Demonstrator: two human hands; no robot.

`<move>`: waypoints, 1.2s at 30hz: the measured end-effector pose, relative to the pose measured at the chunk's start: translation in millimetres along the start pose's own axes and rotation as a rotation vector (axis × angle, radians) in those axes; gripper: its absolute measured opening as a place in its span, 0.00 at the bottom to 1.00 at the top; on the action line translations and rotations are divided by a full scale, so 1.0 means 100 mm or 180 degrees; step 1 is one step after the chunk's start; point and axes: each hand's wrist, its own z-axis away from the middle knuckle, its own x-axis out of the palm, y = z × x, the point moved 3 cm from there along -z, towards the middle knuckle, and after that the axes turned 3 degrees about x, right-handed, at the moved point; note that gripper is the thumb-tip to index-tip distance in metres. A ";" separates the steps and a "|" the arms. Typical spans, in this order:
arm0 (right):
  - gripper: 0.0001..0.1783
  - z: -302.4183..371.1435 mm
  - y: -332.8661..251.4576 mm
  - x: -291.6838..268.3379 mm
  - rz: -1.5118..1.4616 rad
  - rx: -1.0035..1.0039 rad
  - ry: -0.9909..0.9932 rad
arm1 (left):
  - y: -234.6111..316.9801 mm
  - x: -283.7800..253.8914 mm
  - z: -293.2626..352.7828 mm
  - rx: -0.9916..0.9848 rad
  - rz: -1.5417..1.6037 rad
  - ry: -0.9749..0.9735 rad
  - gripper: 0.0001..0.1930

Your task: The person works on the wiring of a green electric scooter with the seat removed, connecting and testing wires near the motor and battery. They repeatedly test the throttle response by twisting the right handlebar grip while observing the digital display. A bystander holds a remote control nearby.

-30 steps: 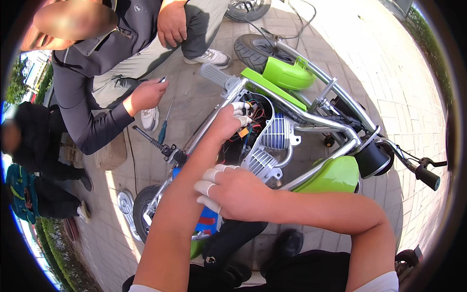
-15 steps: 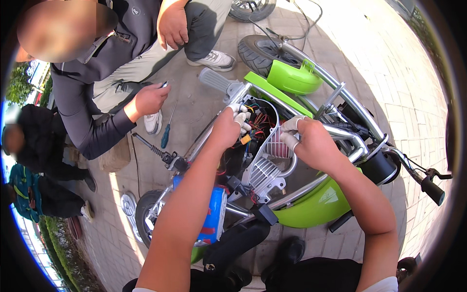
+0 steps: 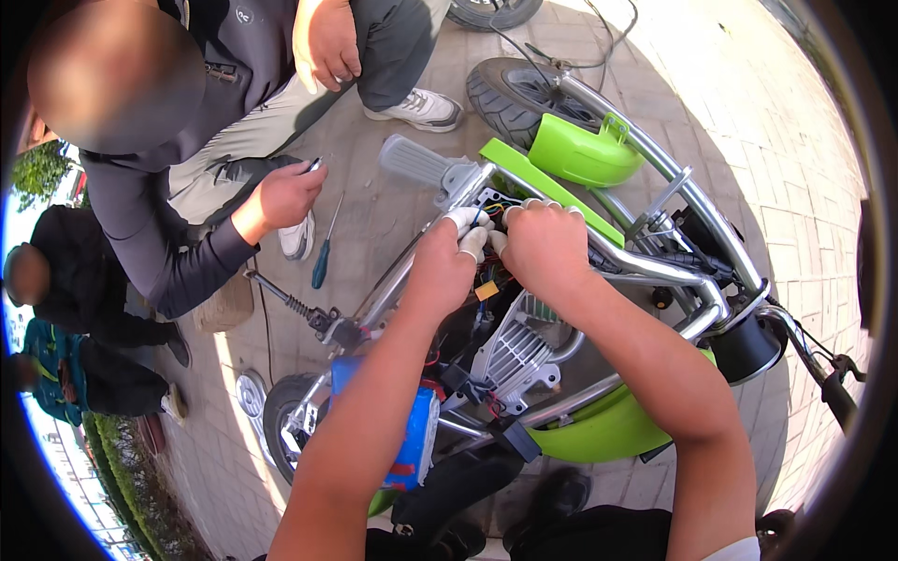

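A green and silver small motorbike [image 3: 589,154] lies on its side in front of me, its frame exposed. Over the wiring bay at its middle, both my hands work close together, white covers on several fingertips. My left hand [image 3: 447,264] is closed in a pinch, with a thin blue wire [image 3: 479,217] at its fingertips. Right beside it, my right hand [image 3: 543,245] has its fingers curled down into the thin coloured wires [image 3: 506,200]; what they hold is hidden. A yellow connector [image 3: 486,291] hangs just below the hands, above the grey finned engine cover [image 3: 514,351].
A blue wrapped battery pack [image 3: 412,439] sits by my left forearm. Across the bike a person crouches, a small object in one hand [image 3: 281,198]. A screwdriver [image 3: 321,264] lies on the paving. At right is the handlebar [image 3: 835,397]; two people are farther left.
My right hand has moved left from the reddish finned part's edge to beside my left hand, over the wires. The left hand stays at the wiring. The view has shifted slightly.
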 end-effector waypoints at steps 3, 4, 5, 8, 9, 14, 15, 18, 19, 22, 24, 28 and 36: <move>0.06 -0.03 0.08 0.04 0.0044 0.0031 0.0072 | 0.13 0.00 0.01 -0.0001 -0.0178 -0.0038 0.09; 0.07 -0.06 0.09 0.04 -0.0066 0.0091 -0.0033 | 0.15 -0.01 0.02 0.0138 -0.0377 0.0050 0.10; 0.08 -0.09 0.12 0.04 -0.0446 0.0226 -0.0219 | 0.16 -0.03 0.02 0.0276 -0.0575 0.0136 0.11; 0.12 -0.16 0.13 0.01 -0.1342 0.0409 -0.0566 | 0.02 -0.07 0.02 0.0019 -0.0222 0.0254 0.12; 0.12 -0.16 0.16 0.05 -0.1745 0.0422 -0.0693 | 0.03 -0.05 -0.01 -0.0171 0.0071 0.0248 0.12; 0.16 -0.16 0.20 0.21 -0.3605 0.1059 -0.1337 | 0.23 0.00 0.00 -0.0749 0.0701 -0.0037 0.11; 0.17 -0.16 0.16 0.17 -0.3550 0.1050 -0.1397 | 0.23 -0.01 0.01 -0.0861 0.0739 -0.0066 0.11; 0.17 -0.17 0.12 0.06 -0.3343 0.0915 -0.1474 | 0.17 -0.03 0.01 -0.0734 0.0704 -0.0019 0.12; 0.17 -0.17 0.14 0.09 -0.3246 0.0796 -0.1431 | 0.17 -0.02 0.01 -0.0722 0.0728 -0.0024 0.12; 0.18 -0.16 0.15 0.19 -0.2671 0.0404 -0.0793 | 0.19 -0.07 -0.01 -0.0571 0.0238 -0.0021 0.14; 0.18 -0.16 0.15 0.19 -0.2403 0.0278 -0.0475 | 0.23 -0.13 -0.01 -0.0716 0.0009 -0.0005 0.14; 0.17 -0.13 0.13 0.07 -0.2178 0.0306 -0.0473 | 0.32 -0.09 0.10 -0.0565 -0.1228 -0.0271 0.17; 0.18 -0.14 0.17 0.09 -0.1852 0.0337 -0.0511 | 0.35 0.04 0.23 0.0043 -0.2453 -0.1077 0.13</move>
